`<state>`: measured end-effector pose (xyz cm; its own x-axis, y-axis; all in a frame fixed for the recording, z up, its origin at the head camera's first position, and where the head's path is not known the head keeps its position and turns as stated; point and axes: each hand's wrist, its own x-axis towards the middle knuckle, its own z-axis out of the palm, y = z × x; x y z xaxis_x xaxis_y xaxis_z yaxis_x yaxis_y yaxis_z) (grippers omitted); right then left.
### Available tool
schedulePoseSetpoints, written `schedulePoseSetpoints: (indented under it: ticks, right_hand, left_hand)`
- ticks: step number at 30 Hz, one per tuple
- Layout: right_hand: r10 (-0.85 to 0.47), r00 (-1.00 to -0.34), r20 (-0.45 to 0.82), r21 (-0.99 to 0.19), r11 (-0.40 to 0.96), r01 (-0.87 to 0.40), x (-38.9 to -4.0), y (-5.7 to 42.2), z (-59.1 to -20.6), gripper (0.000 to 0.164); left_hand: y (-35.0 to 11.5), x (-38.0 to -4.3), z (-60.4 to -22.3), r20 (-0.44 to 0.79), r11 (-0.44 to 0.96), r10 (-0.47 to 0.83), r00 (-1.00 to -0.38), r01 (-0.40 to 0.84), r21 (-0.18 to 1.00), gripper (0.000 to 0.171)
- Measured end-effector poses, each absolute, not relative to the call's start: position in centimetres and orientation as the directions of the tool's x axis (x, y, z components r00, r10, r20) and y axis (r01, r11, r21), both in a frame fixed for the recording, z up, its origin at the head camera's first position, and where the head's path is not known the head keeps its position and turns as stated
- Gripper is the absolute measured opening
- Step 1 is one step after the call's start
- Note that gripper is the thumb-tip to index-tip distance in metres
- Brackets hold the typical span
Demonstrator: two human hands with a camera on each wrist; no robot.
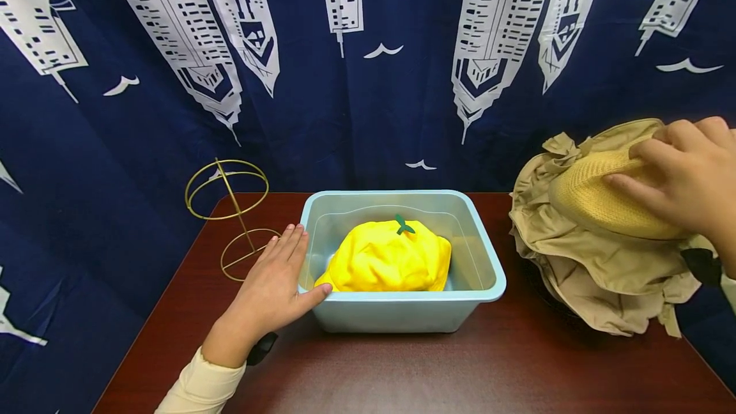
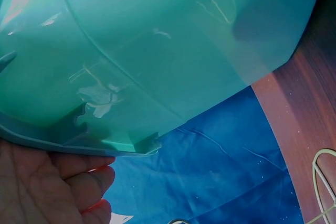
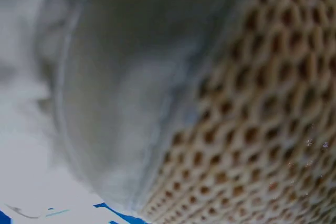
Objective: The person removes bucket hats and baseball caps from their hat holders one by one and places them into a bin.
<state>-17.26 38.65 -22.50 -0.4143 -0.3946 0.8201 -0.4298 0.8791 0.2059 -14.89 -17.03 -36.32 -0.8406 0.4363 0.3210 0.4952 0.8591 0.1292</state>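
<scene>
My left hand [image 1: 273, 286] rests against the left side of a light blue plastic bin [image 1: 391, 312], fingers straight along the rim and thumb over the front corner. In the left wrist view, curled-looking fingertips [image 2: 92, 182] lie under the bin's rim. Inside the bin sits a bright yellow hat [image 1: 385, 257] with a small green leaf on top. At the right, my right hand [image 1: 690, 165] grips a tan mesh hat [image 1: 609, 193] by its crown, in front of crumpled beige fabric hats [image 1: 604, 273]. The mesh weave [image 3: 262, 114] fills much of the right wrist view.
A gold wire stand with two rings [image 1: 236, 209] stands at the back left of the dark red-brown table [image 1: 391, 375]. Something dark shows beneath the beige hats. A navy curtain [image 1: 356, 114] with white building prints hangs behind.
</scene>
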Motion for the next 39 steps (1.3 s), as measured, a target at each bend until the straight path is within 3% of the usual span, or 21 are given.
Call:
schedulePoseSetpoints:
  ticks: [13, 19, 30, 39]
  right_hand:
    - [-0.456, -0.228, 0.860, 0.320, 0.831, -0.455, -16.9, 32.2, -18.8, 0.069]
    - [-0.430, -0.153, 0.890, 0.305, 0.808, -0.504, -17.1, 28.5, -17.9, 0.067]
    - [-0.394, -0.090, 0.915, 0.277, 0.773, -0.571, -18.9, 23.6, -18.5, 0.049]
    - [-0.409, -0.005, 0.913, 0.321, 0.723, -0.612, -20.1, 19.6, -20.0, 0.049]
  left_hand:
    - [-17.2, -14.9, -36.2, 0.313, 0.860, 0.429, -0.847, 0.489, 0.147, 0.092]
    - [-17.1, -15.0, -36.2, 0.311, 0.858, 0.434, -0.846, 0.493, 0.144, 0.093]
    - [-17.0, -14.9, -36.2, 0.296, 0.861, 0.446, -0.845, 0.495, 0.117, 0.093]
    - [-17.0, -14.9, -36.1, 0.304, 0.866, 0.438, -0.846, 0.488, 0.109, 0.093]
